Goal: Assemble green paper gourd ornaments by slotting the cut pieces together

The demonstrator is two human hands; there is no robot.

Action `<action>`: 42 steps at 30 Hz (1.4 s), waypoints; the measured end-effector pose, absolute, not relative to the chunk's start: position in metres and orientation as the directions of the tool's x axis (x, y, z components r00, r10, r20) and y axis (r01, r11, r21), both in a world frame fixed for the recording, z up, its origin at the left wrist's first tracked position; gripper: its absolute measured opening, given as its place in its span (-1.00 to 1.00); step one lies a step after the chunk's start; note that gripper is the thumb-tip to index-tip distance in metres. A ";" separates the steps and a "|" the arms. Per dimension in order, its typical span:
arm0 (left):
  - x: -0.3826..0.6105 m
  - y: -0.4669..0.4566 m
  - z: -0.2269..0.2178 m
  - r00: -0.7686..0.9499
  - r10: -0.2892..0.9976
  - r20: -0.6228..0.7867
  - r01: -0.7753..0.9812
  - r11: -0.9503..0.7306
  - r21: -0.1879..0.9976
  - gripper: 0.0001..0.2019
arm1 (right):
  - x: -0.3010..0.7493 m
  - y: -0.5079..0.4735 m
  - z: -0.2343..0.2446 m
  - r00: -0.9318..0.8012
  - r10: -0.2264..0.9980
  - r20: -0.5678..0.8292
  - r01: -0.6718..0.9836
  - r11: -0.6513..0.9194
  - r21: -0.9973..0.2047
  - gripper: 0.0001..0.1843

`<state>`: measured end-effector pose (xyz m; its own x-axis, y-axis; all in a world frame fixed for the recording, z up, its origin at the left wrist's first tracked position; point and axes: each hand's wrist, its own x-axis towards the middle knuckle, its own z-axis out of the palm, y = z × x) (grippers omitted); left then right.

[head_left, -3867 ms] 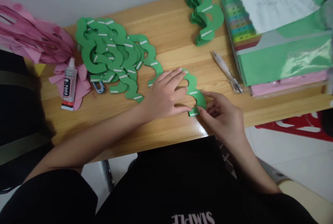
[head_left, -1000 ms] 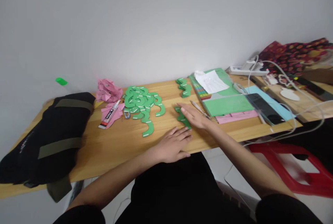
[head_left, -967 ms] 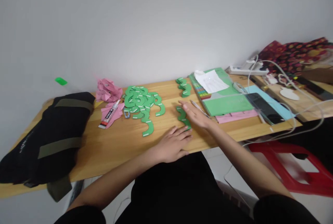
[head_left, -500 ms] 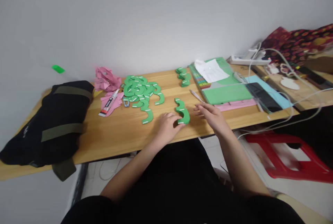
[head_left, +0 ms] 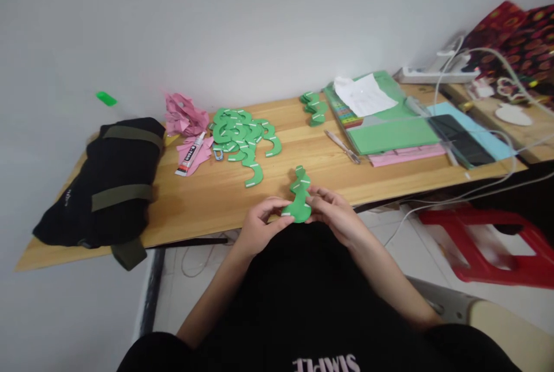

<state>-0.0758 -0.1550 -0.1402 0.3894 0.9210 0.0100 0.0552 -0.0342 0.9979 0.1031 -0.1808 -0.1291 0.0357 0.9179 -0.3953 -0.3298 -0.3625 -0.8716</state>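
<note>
A wavy green paper strip (head_left: 299,197) made of joined curved pieces is lifted off the wooden table's (head_left: 208,199) front edge. My left hand (head_left: 258,225) pinches its lower left end and my right hand (head_left: 335,217) pinches its lower right side. Both hands are closed on the strip, close to my body. A pile of loose green curved pieces (head_left: 243,135) with white tape tabs lies on the table behind my hands. A small stack of joined green pieces (head_left: 314,107) sits farther back.
A glue tube (head_left: 190,153) lies on pink paper scraps (head_left: 185,117) at left, beside a black bag (head_left: 113,179). A pen (head_left: 341,146), coloured paper packs (head_left: 381,130), a phone (head_left: 459,140), cables and a power strip (head_left: 426,75) lie at right. A red stool (head_left: 485,245) stands below.
Both hands have closed on the green strip and pulled it off the table toward my body. The view has tilted down and shifted.
</note>
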 end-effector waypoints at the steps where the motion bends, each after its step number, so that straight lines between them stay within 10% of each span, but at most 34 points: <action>1: -0.077 -0.155 -0.140 0.365 0.931 0.016 0.041 -0.033 0.999 -0.70 | 0.103 -0.180 -0.128 0.049 0.926 -0.375 -0.316 -0.341 -0.885 -0.58; 13: -0.083 -0.155 -0.140 0.109 0.994 0.002 -0.013 0.000 1.000 -0.58 | 0.093 -0.180 -0.111 0.184 0.983 0.001 0.098 -0.017 -0.995 -0.69; 19: -0.074 -0.145 -0.108 0.179 0.983 -0.028 -0.076 0.042 0.996 -0.65 | 0.086 -0.190 -0.092 0.036 0.923 0.383 0.608 0.284 -0.741 -0.74; 27: -0.074 -0.139 -0.093 0.316 0.917 -0.243 -0.215 0.319 0.923 -0.59 | 0.090 -0.190 -0.088 -0.057 0.989 0.138 0.157 0.145 -0.977 -0.70; 37: -0.051 -0.133 -0.095 0.108 0.966 -0.236 -0.221 0.255 0.941 -0.70 | 0.090 -0.183 -0.100 -0.091 0.973 0.210 0.526 0.226 -0.820 -0.36; 42: -0.043 -0.122 -0.091 0.149 0.932 -0.331 -0.323 0.362 0.874 -0.77 | 0.098 -0.170 -0.109 -0.003 0.991 0.130 0.357 0.123 -0.926 -0.55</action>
<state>-0.0430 -0.1219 -0.0908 0.1495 0.9318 -0.3307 -0.3230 0.3621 0.8744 0.0975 -0.1701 -0.1091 -0.0029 0.9915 0.1303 0.3571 0.1227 -0.9260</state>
